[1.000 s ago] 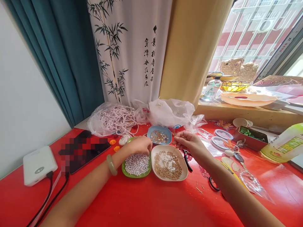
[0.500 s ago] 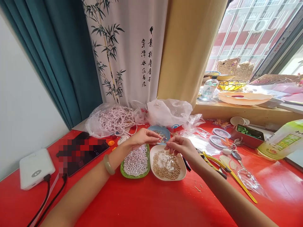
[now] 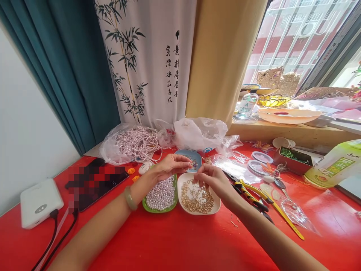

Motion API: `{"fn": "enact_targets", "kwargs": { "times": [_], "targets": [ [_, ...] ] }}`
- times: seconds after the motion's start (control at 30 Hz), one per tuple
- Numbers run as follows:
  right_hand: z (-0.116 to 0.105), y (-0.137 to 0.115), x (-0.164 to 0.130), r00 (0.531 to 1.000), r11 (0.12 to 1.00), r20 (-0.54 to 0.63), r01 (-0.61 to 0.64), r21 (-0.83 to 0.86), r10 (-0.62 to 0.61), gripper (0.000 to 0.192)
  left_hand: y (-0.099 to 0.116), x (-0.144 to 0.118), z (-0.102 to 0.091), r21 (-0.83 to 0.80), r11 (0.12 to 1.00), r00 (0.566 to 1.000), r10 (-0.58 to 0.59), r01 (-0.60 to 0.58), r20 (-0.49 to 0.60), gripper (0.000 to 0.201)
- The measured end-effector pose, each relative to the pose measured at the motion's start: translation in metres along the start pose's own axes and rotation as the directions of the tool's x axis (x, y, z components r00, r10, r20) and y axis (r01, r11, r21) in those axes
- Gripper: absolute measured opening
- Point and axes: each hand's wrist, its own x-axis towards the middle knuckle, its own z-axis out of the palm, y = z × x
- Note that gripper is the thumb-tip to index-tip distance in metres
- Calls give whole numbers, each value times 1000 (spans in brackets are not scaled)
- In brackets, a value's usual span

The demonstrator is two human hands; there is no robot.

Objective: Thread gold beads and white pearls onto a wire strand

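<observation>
My left hand (image 3: 174,166), with a jade-coloured bangle (image 3: 130,198) on its wrist, is raised above the far end of a green dish (image 3: 176,199) of pale pearl beads (image 3: 160,194). Its thumb and fingertips pinch together; whatever lies between them is too small to make out. Over the back of a white dish (image 3: 183,210) hovers my right hand (image 3: 211,177), its fingers also closed in a pinch on something I cannot make out. That dish holds gold beads (image 3: 204,205) and small clear ones. Behind both hands, a blue dish (image 3: 198,156) contains mixed small pieces.
Pliers (image 3: 251,195) and a yellow-handled tool (image 3: 287,220) lie right of my right forearm. Farther right are spools (image 3: 258,168), a box of green wire (image 3: 293,162) and a bottle (image 3: 335,165). Bead strands (image 3: 135,143) sit behind; a phone (image 3: 104,188) and power bank (image 3: 41,203) lie left.
My right hand has dipped slightly and shifted a little left, its fingers curling more. The left hand stays nearly still, pinched. The whole view has shifted slightly.
</observation>
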Motion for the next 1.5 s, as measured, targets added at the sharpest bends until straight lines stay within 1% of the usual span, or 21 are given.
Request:
{"fn": "enact_targets", "kwargs": {
  "times": [0.2, 0.67, 0.8, 0.93, 1.03, 1.13, 1.2, 1.3, 1.43, 1.5],
  "targets": [
    [0, -2, -1, 1000, 1000, 13, -15, 7, 15, 12, -2, 0, 3, -80, 996, 999, -25, 27, 27, 18],
    [2, 1, 0, 999, 999, 18, -35, 29, 35, 12, -6, 0, 5, -97, 995, 999, -34, 37, 31, 18],
    [2, 0, 1, 999, 999, 13, -33, 32, 33, 11, -6, 1, 5, -79, 996, 999, -42, 44, 28, 19],
    [1, -1, 1, 1000, 999, 11, -30, 39, 29, 10, -6, 1, 6, -39, 997, 997, -73, 72, -7, 20],
    [1, 0, 2, 999, 997, 31, -45, 69, 43, 11, -6, 0, 8, 29, 997, 997, -76, 76, 16, 20],
    [0, 3, 4, 998, 994, 50, -51, 95, 47, 13, -7, -1, 8, 94, 994, 996, -60, 54, 64, 20],
    [-1, 5, 5, 997, 993, 58, -55, 105, 49, 16, -8, -1, 8, 105, 993, 996, -54, 47, 64, 20],
    [-3, 9, 6, 997, 989, 58, -64, 131, 57, 15, -10, 1, 8, 124, 992, 1000, -14, 12, 19, 20],
    [-7, 11, 8, 997, 984, 69, -53, 168, 42, 19, -10, 1, 11, 187, 978, 994, 101, -90, -49, 19],
    [-10, 11, 9, 996, 985, 76, -50, 166, 38, 19, -9, 1, 14, 178, 976, 986, 140, -122, -90, 19]
  ]
}}
